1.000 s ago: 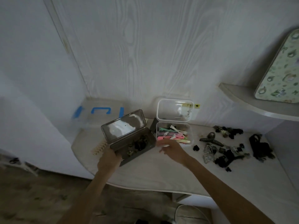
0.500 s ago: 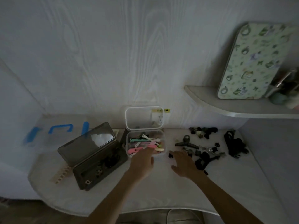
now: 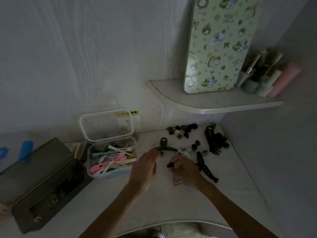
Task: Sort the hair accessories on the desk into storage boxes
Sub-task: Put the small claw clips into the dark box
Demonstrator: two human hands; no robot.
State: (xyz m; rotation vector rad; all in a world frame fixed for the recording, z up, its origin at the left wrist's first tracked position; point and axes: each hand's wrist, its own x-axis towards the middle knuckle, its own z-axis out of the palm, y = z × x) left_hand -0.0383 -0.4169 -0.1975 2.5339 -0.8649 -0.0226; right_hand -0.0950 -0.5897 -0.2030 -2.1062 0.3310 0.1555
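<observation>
Loose hair accessories lie on the white desk (image 3: 171, 203). A grey claw clip (image 3: 165, 146) rests in the middle, and my left hand (image 3: 145, 167) has its fingertips pinched on the clip's left end. My right hand (image 3: 186, 170) pinches a small black clip (image 3: 170, 164), with a clear clip (image 3: 178, 182) under its palm. A long black claw clip (image 3: 205, 167) lies just right of that hand. The clear box (image 3: 132, 169) holds several pastel snap clips, its lid (image 3: 106, 124) up. A dark grey box (image 3: 34, 200) stands open at the left with dark items inside.
More black hair ties and small clips (image 3: 183, 130) lie near the wall, and a black pile (image 3: 216, 140) sits at the back right. A corner shelf (image 3: 205, 103) above carries a patterned panel (image 3: 219, 43) and cosmetics (image 3: 267, 74). A side wall bounds the desk on the right.
My view swung right, away from the dark grey box. My left hand left that box and crossed over to the loose pile; my right hand closed on a small black clip.
</observation>
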